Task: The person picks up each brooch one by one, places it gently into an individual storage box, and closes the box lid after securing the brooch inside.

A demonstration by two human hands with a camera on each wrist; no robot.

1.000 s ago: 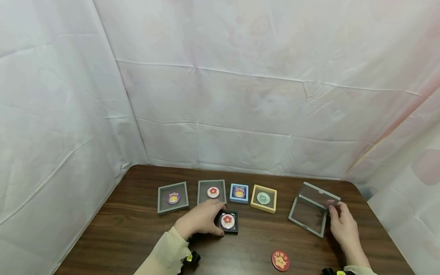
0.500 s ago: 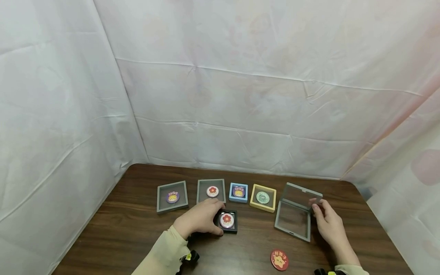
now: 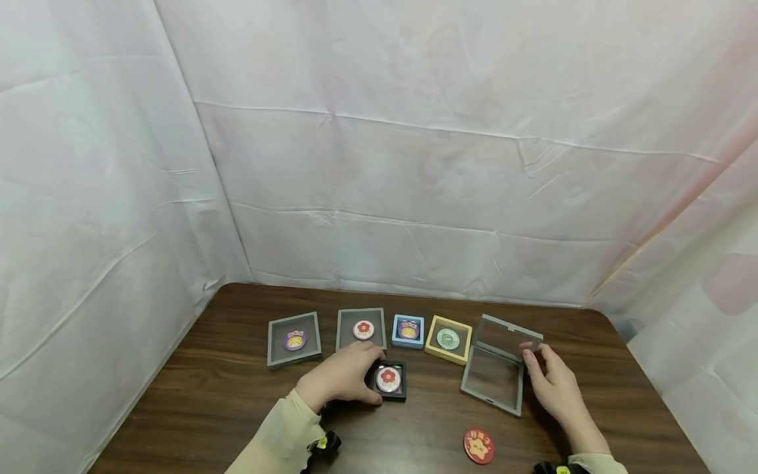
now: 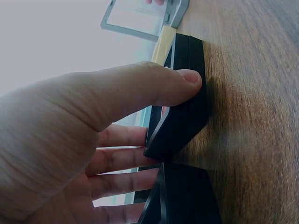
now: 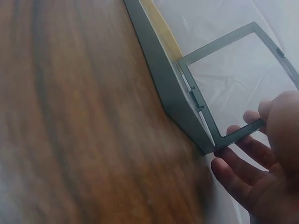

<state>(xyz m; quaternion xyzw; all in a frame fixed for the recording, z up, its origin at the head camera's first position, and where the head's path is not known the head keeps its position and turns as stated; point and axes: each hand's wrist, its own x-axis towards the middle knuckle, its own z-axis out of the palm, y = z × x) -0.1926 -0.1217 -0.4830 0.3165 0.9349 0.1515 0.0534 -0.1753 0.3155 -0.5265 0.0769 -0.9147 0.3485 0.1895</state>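
Observation:
My left hand (image 3: 339, 378) grips a small black display case (image 3: 398, 394) by its left side. Inside that case sits a white badge with a red flower (image 3: 388, 379). In the left wrist view the thumb presses the case's near side, and a second black block (image 4: 189, 193) lies just below it. On the right, my right hand (image 3: 555, 385) pinches the raised clear lid (image 5: 229, 74) of a grey hinged display case (image 3: 491, 399) between thumb and fingers. The grey case stands unfolded on the table with nothing seen inside.
Along the back stand two grey cases, left (image 3: 293, 361) and right (image 3: 349, 319), a blue case (image 3: 407, 343) and a yellow case (image 3: 445, 356), each with a badge. A loose red star badge (image 3: 478, 446) lies near the front of the wooden table (image 3: 195, 388).
My right hand has drawn the unfolded grey case leftward, up beside the yellow case. The left hand stays on the black case.

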